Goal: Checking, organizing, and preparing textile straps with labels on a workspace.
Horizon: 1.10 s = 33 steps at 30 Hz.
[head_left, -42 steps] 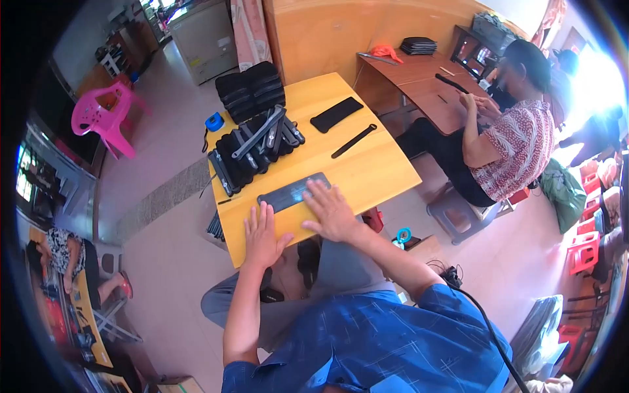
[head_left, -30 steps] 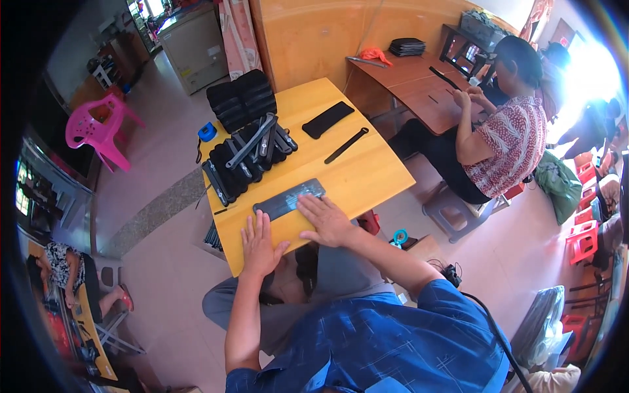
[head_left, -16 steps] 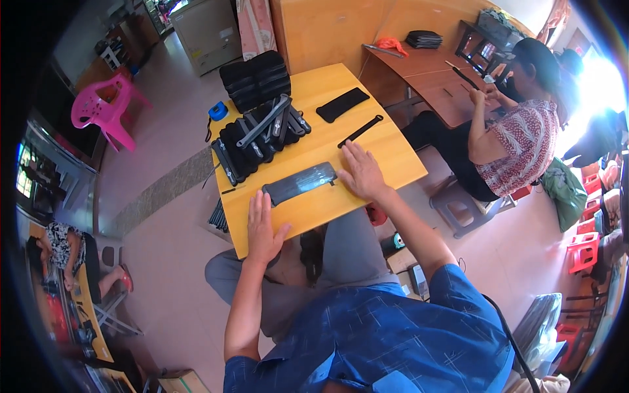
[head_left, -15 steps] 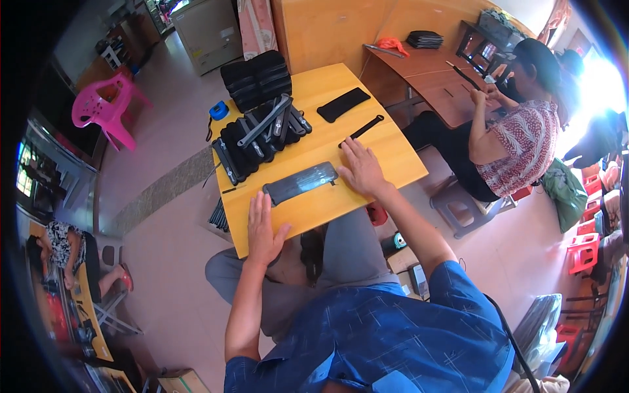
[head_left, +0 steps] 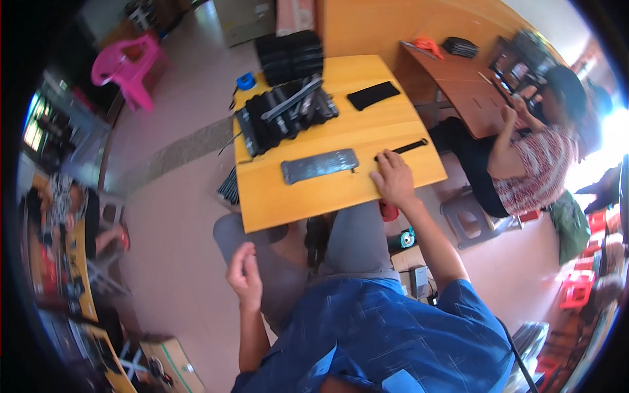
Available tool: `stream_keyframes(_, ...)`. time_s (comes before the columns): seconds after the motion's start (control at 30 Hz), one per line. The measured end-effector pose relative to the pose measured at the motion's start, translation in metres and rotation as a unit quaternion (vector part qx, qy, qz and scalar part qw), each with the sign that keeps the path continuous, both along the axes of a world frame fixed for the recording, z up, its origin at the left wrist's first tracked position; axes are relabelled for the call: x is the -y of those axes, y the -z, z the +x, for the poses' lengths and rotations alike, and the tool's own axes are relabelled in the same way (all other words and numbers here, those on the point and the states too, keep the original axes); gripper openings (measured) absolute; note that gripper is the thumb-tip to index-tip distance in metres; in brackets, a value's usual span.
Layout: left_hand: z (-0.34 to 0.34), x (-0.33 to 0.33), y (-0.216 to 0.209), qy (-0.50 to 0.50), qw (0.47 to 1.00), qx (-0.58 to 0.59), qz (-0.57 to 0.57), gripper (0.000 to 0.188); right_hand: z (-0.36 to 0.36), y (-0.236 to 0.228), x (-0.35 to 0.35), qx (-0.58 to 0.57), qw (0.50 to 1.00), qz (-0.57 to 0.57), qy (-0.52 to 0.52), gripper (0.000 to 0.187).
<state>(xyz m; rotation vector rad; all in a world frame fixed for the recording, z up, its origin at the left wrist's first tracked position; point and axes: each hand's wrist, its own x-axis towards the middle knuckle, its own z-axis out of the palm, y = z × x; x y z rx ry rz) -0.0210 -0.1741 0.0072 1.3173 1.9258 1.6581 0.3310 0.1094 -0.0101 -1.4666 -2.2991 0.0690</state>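
Observation:
My right hand (head_left: 394, 180) lies on the yellow table (head_left: 288, 203), fingers stretched out, fingertips at the near end of a thin black strap (head_left: 411, 147). My left hand (head_left: 245, 275) hangs off the near left of the table, over my leg. Its fingers are loosely bent and a little blurred, with nothing seen in them. Between table edge and pile lies a long flat grey pouch (head_left: 321, 166) with a shiny, film-like surface. A flat black pouch (head_left: 373, 95) lies farther back. At the back left is a pile of black pouches and grey straps (head_left: 283, 114).
Behind the pile stands a black stack (head_left: 289, 57), beside a small blue object (head_left: 246, 81). At right, a person (head_left: 534, 144) sits at a brown table (head_left: 452, 82), on a grey stool (head_left: 466, 219). A pink chair (head_left: 130, 69) stands at the far left.
My left hand has lifted off the table and drawn back toward my body. My right hand has moved slightly, still by the strap. The whole view has shifted.

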Motion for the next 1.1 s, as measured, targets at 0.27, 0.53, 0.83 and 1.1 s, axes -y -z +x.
stream_keyframes(0.27, -0.097, 0.064, 0.124, -0.274, 0.859, 0.428, -0.061, 0.019, 0.000, 0.008, 0.006, -0.045, 0.995, 0.093, -0.003, 0.047)
stream_keyframes(0.53, -0.070, 0.090, 0.338, -0.137, 0.841, 0.363, -0.377, 0.036, -0.011, -0.001, 0.013, -0.080, 0.993, 0.088, 0.004, 0.043)
stream_keyframes(0.83, -0.015, -0.007, 0.419, -0.099, 0.734, 0.551, -0.384, 0.055, -0.006, 0.001, 0.013, -0.051, 0.997, 0.046, 0.026, 0.030)
stream_keyframes(1.1, -0.012, -0.022, 0.483, 0.101, 0.840, 0.422, -0.324, 0.048, -0.016, -0.005, 0.014, -0.043, 0.998, 0.022, 0.048, 0.025)
